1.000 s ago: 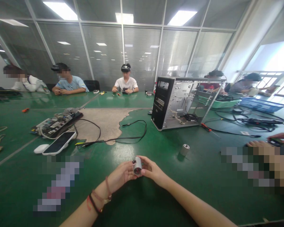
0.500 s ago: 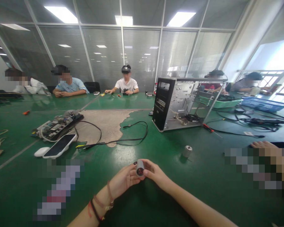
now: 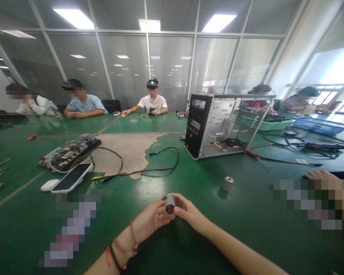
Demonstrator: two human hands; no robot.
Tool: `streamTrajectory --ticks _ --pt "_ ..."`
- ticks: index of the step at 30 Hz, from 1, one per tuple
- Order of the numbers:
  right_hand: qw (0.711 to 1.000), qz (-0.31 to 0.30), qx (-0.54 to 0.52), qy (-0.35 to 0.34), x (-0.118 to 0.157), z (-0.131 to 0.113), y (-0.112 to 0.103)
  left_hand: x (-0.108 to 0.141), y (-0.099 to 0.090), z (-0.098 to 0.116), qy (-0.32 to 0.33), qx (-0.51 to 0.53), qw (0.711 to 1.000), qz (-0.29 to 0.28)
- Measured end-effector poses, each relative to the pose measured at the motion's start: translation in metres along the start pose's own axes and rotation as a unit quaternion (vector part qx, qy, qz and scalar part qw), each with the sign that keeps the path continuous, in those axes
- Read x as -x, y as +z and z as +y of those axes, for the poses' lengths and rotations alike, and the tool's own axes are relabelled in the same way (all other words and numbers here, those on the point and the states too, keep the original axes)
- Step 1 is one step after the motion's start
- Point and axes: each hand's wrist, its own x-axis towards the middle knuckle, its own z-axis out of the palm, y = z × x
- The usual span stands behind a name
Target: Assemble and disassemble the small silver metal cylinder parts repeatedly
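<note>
Between my two hands is a small grey metal cylinder (image 3: 169, 201), its open end facing me with something reddish inside. My left hand (image 3: 153, 217) supports it from the left and below, fingers curled round it. My right hand (image 3: 187, 211) pinches its right side between thumb and fingers. Above the green table (image 3: 149, 244) both hands hold it close together. To the right, a similar silver cylinder (image 3: 228, 184) stands upright on the table, apart from my hands.
An open computer case (image 3: 200, 126) stands ahead, with a red-handled screwdriver (image 3: 252, 154) beside it. At left lie a circuit board assembly (image 3: 70, 151), a white-edged phone (image 3: 72, 178) and a black cable (image 3: 149, 168). Another person's hand (image 3: 322, 175) rests at far right. Several people sit around the table.
My hands and the held cylinder have barely moved. Across the table, the person in the white shirt has shifted an outstretched hand slightly to the left.
</note>
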Motion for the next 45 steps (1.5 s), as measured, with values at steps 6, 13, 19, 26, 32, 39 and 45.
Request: streamTrajectory --ticks 6,13,19,26,32,39,45 --pt "1.0 0.003 0.002 0.002 0.001 0.001 0.0 0.0 0.002 0.001 0.002 -0.006 1.0 0.006" --pt "1.0 0.004 0.005 0.003 0.002 0.0 0.0 -0.001 -0.002 -0.002 0.015 -0.013 1.0 0.007" --pt "1.0 0.003 0.005 0.008 0.002 -0.001 0.0 -0.002 -0.002 -0.002 0.022 -0.022 0.999 0.014" --pt "1.0 -0.001 0.002 0.02 0.006 -0.006 0.003 0.001 0.001 0.001 0.028 -0.042 0.999 0.014" --pt "1.0 -0.02 -0.008 0.01 0.01 -0.013 0.004 0.002 0.004 0.002 0.075 -0.129 0.989 0.002" --pt "1.0 -0.014 0.022 -0.008 0.011 -0.014 0.003 -0.006 0.001 -0.001 0.162 -0.237 0.958 0.004" --pt "1.0 -0.005 0.017 -0.022 0.01 -0.014 0.001 -0.003 0.006 -0.002 0.249 -0.325 0.912 0.005"
